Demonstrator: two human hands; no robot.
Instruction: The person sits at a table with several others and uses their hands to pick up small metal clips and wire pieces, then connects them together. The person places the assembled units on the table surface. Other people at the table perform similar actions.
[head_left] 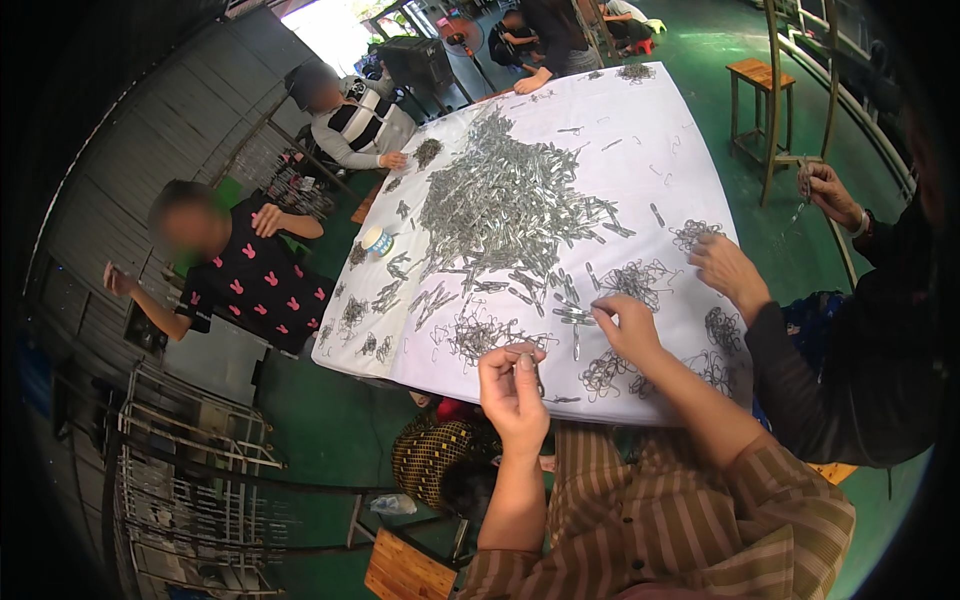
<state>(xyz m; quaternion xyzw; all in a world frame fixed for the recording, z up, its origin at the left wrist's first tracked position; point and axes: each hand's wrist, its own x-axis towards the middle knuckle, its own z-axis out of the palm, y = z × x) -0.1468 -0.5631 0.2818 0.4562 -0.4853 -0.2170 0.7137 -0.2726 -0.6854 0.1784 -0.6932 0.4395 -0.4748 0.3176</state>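
Near the table's front edge, my left hand (514,395) is raised with thumb and fingers pinched on a small dark metal piece (540,378), perhaps a wire hook. My right hand (630,328) reaches over the white tabletop, its thumb and forefinger closed at the end of a flat silver metal strip (572,312). Similar strips lie crossed beside those fingertips. A loose heap of bent wire hooks (485,335) lies beyond my left hand. More wire hooks (605,374) sit below my right wrist. A large pile of metal strips (500,200) covers the table's middle.
At the right, a co-worker's hand (728,268) rests by hooks, the other hand (830,195) raised with a dangling piece. People sit at the left and far sides. A white tub (378,240) stands on the left edge; a wooden stool (762,75) stands beyond.
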